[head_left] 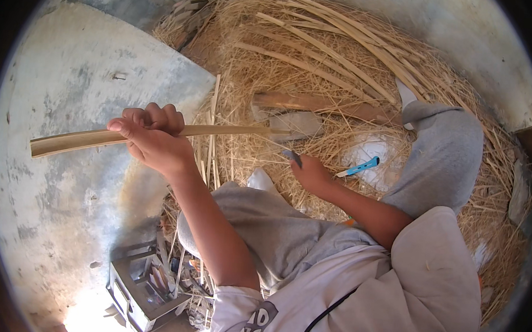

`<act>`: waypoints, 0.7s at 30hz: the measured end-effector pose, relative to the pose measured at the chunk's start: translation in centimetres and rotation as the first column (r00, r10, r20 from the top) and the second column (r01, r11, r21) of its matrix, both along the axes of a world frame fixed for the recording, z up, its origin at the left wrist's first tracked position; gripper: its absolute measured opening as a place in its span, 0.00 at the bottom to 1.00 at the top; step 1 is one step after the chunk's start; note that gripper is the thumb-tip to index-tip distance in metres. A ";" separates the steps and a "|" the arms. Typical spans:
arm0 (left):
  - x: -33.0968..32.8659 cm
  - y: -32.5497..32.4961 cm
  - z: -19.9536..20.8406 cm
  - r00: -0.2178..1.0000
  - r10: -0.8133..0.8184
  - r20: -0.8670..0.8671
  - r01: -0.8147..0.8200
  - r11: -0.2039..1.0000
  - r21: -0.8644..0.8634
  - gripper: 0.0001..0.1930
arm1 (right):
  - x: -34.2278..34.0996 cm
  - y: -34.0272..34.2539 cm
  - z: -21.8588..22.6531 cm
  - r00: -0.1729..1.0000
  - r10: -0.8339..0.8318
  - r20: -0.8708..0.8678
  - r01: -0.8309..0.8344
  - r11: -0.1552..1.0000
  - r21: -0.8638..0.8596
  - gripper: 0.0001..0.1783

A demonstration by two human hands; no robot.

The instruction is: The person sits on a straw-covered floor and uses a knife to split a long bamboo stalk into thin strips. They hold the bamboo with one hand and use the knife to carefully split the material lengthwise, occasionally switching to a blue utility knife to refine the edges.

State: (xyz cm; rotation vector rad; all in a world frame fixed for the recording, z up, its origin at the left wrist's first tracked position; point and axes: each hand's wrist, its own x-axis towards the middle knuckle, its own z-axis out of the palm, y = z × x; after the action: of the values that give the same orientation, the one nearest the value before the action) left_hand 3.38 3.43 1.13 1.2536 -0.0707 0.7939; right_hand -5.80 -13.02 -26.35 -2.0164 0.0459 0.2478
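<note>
My left hand is raised at the left, its fingers closed around a long split bamboo strip. The strip runs nearly level, its wide end jutting out to the left and its narrower end reaching right over a flat grey stone. Lower and to the right, my right hand is closed on a knife with a dark grey part showing; much of it is hidden in the fist. It is just below the strip's right end. A blue utility knife lies on a whitish patch beside my right wrist.
Long bamboo strips lie over straw-like shavings at the back. A wooden plank sits behind the stone. A pale, worn wall or board stands left. A metal-framed box holding small items is at lower left. My grey-trousered legs frame the work spot.
</note>
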 end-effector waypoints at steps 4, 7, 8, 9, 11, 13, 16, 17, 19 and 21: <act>0.1 -0.5 -0.2 1.000 0.031 0.006 -0.031 0.999 0.040 0.35 | 0.0 0.9 3.4 0.993 0.094 0.076 -0.087 0.992 -0.092 0.21; 0.1 -0.2 -0.2 0.996 -0.086 0.002 0.086 0.996 -0.007 0.34 | 1.0 -0.1 1.3 0.979 0.063 -0.194 -0.077 0.995 -0.067 0.20; 0.0 -0.2 -0.1 0.993 -0.117 -0.016 0.116 0.993 -0.024 0.35 | 1.5 -1.2 -1.3 0.954 0.092 -0.285 -0.112 0.992 -0.053 0.20; -0.2 0.1 -0.1 0.989 -0.145 -0.036 0.144 0.989 -0.040 0.35 | 1.8 -1.7 -1.4 0.919 0.123 -0.375 -0.146 0.989 -0.034 0.20; 0.1 0.2 0.0 0.978 -0.207 -0.039 0.205 0.977 -0.062 0.37 | 1.6 -0.7 -1.7 0.973 0.083 -0.217 -0.092 0.995 -0.030 0.21; 0.1 0.6 -0.1 0.966 -0.257 -0.018 0.255 0.964 -0.073 0.38 | 1.2 0.5 0.8 0.989 0.078 -0.123 -0.081 0.997 -0.021 0.21; 0.0 1.0 0.1 0.961 -0.272 -0.050 0.268 0.961 -0.069 0.39 | 1.0 1.0 3.9 0.992 0.080 -0.100 -0.082 0.997 -0.017 0.21; 0.0 1.2 0.0 0.966 -0.254 -0.051 0.250 0.966 -0.072 0.39 | 0.8 1.0 2.9 0.990 0.065 -0.122 -0.068 0.997 -0.022 0.21; 0.2 1.3 -0.1 0.973 -0.226 -0.045 0.222 0.972 -0.082 0.39 | 0.7 0.3 -0.2 0.985 0.055 -0.163 -0.065 0.996 -0.054 0.21; 0.4 1.5 -0.1 0.977 -0.211 -0.040 0.208 0.976 -0.071 0.39 | 1.2 -0.8 -2.9 0.976 0.074 -0.204 -0.097 0.990 -0.103 0.22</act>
State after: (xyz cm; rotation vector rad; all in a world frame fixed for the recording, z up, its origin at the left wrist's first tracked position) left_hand 3.82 4.90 1.06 1.1791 -0.1345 0.5793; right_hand -4.59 -13.84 -29.28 -2.1019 0.1013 0.5127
